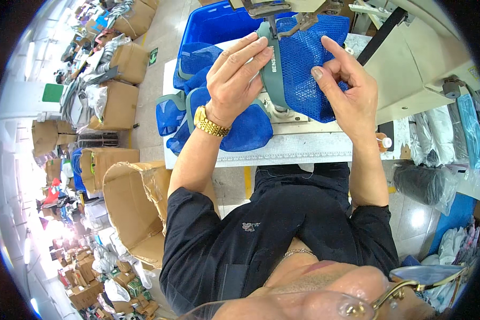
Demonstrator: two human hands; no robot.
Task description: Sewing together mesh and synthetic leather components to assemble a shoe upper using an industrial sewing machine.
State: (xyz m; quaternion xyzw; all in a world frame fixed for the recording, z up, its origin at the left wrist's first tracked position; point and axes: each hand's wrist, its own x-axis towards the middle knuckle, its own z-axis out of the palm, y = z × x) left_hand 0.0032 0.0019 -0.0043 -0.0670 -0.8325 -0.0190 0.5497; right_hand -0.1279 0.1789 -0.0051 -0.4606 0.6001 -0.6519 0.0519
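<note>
My left hand [234, 77] has its fingers together over a sage-green band [272, 80] with white lettering, just below the metal needle and foot parts of a sewing machine [290, 24]. The band is attached to a blue mesh piece [309, 50]. My right hand [349, 93] grips the mesh's right side, thumb on its face, index finger raised and other fingers curled round it. More blue mesh pieces with green trim [245, 136] lie on the white worktable [197, 157] left of and behind my left wrist.
A blue plastic bin [202, 24] stands behind the table. An open cardboard box [133, 202] is left of my legs, with stacked boxes [112, 106] along the aisle. An orange bottle [384, 142] and bagged materials [426, 138] are at the right.
</note>
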